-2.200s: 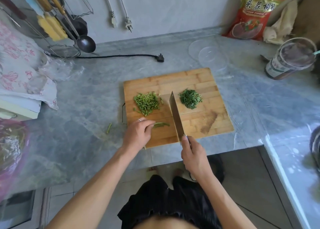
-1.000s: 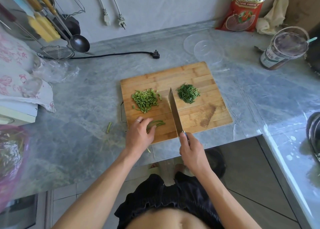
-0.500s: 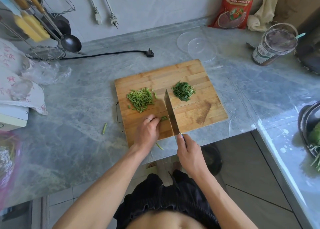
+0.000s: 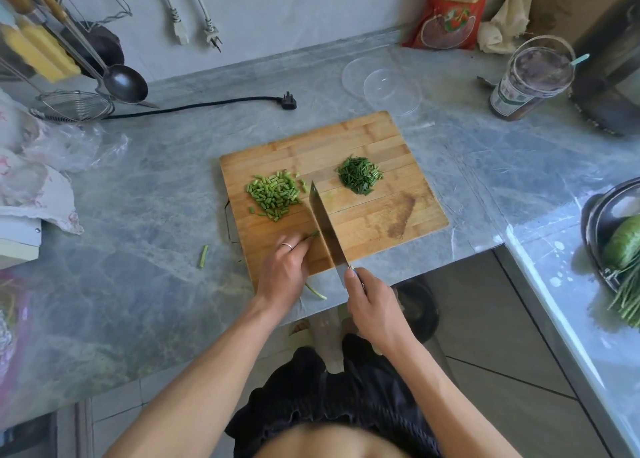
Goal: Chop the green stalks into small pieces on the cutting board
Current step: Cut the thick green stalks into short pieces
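Your right hand (image 4: 375, 310) is wrapped around the handle of the cleaver (image 4: 325, 229), forefinger laid along the spine where blade meets handle. The blade stands on edge across the near half of the cutting board (image 4: 363, 146), its tip pointing away from you. Your left hand (image 4: 285, 272) lies just left of the blade, fingers curled down and pinning the green stalks (image 4: 313, 234) to the board — only a short tip of them shows beyond your fingertips, right against the steel, and another bit trails out under your wrist past the board's near edge. A ring sits on one finger of that hand.

Further up the board, left of the blade tip, lies the pile of chopped stalk pieces (image 4: 273, 194); to the right is a smaller heap of finely cut dark greens (image 4: 360, 175). One stray piece of stalk (image 4: 203, 256) rests on the grey table (image 4: 138, 198), left of the board. Beyond the board lie clear plastic lids (image 4: 388, 85) and a black plug (image 4: 289, 101) — and at the far right, a lidded jar (image 4: 530, 80).
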{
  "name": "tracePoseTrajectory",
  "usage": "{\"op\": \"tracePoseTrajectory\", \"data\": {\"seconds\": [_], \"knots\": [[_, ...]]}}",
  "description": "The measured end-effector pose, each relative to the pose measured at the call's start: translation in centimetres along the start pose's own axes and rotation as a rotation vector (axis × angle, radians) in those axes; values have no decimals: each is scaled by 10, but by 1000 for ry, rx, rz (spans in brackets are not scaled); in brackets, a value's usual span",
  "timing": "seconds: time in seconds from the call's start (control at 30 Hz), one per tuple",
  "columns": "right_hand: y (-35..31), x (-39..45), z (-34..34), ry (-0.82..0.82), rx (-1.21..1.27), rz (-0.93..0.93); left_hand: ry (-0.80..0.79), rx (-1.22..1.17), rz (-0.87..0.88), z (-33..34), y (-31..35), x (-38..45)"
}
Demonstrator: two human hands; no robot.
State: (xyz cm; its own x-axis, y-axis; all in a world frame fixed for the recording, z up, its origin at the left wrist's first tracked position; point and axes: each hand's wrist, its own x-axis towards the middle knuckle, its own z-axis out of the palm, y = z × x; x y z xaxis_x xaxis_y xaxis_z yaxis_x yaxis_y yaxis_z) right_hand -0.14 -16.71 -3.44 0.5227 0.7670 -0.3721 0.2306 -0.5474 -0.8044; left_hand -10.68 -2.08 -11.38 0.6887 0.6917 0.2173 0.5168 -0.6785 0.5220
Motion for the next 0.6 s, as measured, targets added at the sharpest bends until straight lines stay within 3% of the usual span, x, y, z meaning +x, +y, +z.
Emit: {"op": "tracePoseTrajectory", "data": {"seconds": [0.27,0.6], "knots": [[1,-8,-3,18,-20,-39,-69,66,170,-13,-9,4],[-9,-12,10,18,-66,-41,-88,125,170,-15,-12,0]]}}
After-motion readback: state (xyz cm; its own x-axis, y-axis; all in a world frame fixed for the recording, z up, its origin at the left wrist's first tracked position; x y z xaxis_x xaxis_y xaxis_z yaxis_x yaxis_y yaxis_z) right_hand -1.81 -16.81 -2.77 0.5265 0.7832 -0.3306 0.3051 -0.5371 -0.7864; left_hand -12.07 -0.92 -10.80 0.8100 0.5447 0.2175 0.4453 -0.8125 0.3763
